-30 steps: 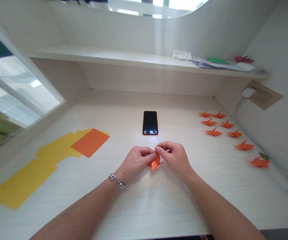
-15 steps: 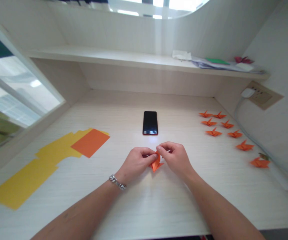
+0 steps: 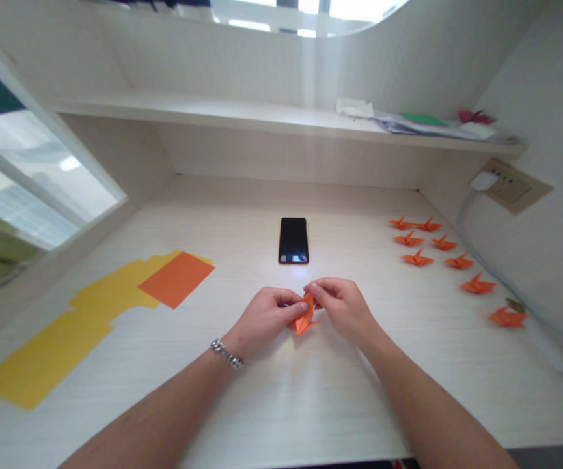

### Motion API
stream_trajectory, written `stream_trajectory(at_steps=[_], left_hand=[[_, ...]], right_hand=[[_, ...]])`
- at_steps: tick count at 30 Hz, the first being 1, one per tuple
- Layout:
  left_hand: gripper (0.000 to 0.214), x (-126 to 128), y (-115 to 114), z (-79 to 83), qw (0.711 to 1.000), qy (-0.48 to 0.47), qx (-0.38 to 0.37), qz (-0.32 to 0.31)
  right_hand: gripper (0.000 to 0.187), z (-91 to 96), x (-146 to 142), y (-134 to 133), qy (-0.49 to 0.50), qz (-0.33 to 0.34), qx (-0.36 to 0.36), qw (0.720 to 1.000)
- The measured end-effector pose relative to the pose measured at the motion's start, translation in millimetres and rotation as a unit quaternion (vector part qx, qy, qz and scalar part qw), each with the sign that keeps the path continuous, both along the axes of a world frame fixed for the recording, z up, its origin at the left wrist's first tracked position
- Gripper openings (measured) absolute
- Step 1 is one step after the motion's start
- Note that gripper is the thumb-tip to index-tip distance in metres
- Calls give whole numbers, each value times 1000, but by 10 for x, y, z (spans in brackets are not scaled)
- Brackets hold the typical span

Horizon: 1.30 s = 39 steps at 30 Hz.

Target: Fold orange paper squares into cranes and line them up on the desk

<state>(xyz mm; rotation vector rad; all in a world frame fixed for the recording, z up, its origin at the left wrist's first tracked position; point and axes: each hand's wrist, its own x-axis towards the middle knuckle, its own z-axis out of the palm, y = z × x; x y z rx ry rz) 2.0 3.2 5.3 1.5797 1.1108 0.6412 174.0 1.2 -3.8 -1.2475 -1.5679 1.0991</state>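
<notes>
An orange origami crane [image 3: 303, 322], partly folded, is between my two hands just above the desk. My left hand [image 3: 270, 316] pinches it from the left, thumb lying across the paper. From the right, my right hand [image 3: 342, 303] grips its upper part between thumb and fingers. The fingertips hide part of the folds. A pointed orange tip sticks out below my right fingers. Finished orange paper cranes [image 3: 417, 258], several of them, stand in rows on the right side of the desk.
A black phone [image 3: 293, 241] lies beyond my hands. To the left are yellow paper sheets [image 3: 41, 358] with an orange sheet [image 3: 177, 280] on top. A cable [image 3: 483, 264] runs down the right from a wall socket [image 3: 513, 185]. Papers [image 3: 408, 124] rest on the shelf [image 3: 213, 114].
My right thumb and fingers have shifted slightly on the upper part of the crane, and the paper has tilted a little. Everything else on the desk stays in place.
</notes>
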Motion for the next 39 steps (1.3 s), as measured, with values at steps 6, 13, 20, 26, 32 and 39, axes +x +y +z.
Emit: stream_trajectory(at_steps=[6,13,20,26,32,39], left_hand=[[26,-2,5,12,1000,2,-8,0],[27,-10,10,-14,1000,-6,-13,-12],[30,-10,3,3,1000,-4,-21,-2],[29,-10,2,-1,999,-10,-34,-8],[27,-4,-7,-16,1000,-1,-5,-12],[25,6,-3,1,1000,4,-14,-2]], right_hand=[[26,29,30,2,11,-33,8,999],[14,129,-15,-80,-68,-42,54,995],[26,48,20,-13,33,-17,-12,999],[21,33,60,8,10,-13,-6,1000],[19,14,17,3,-2,-34,-3,999],[23,29,41,14,17,-37,-6,999]])
